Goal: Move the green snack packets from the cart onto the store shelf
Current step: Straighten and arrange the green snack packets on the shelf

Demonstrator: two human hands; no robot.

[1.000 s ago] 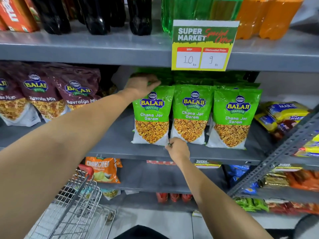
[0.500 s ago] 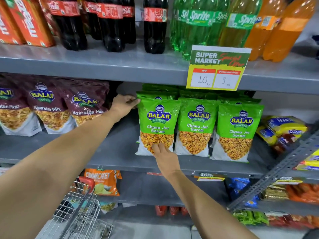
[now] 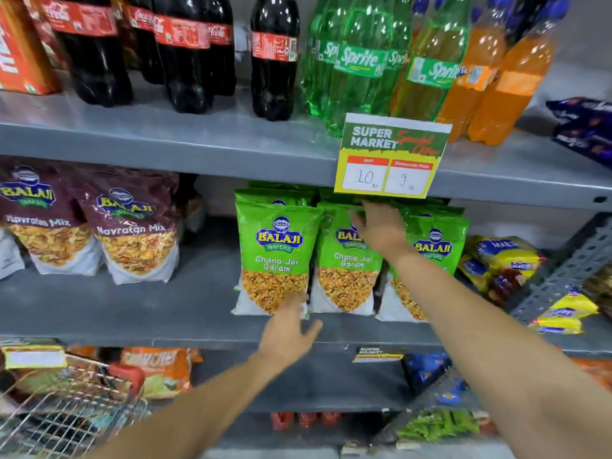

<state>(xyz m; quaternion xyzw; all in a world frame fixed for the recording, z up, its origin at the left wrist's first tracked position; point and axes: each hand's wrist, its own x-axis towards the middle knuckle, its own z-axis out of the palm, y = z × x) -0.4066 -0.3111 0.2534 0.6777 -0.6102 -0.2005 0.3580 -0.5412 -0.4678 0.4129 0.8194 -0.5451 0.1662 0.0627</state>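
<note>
Lit evenly and brightly from above; glared on the soda bottles [image 3: 185, 51]; blurred by motion at the cart [image 3: 63, 415] and lower right; bowed at the edges by wide-angle distortion

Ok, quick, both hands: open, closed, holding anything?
Left hand: open, fingertips against the leftmost green packet, gripping nothing.
Right hand: open, flat on the middle green packet.

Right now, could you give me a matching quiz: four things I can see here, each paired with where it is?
Things:
1. left hand
2. right hand
3. price sign
4. cart

Places:
a. front edge of the upper shelf
b. bottom of the left green packet
c. lower left corner of the view
d. top of the middle green packet

Pairs: 1-b, 2-d, 3-a, 4-c.
</note>
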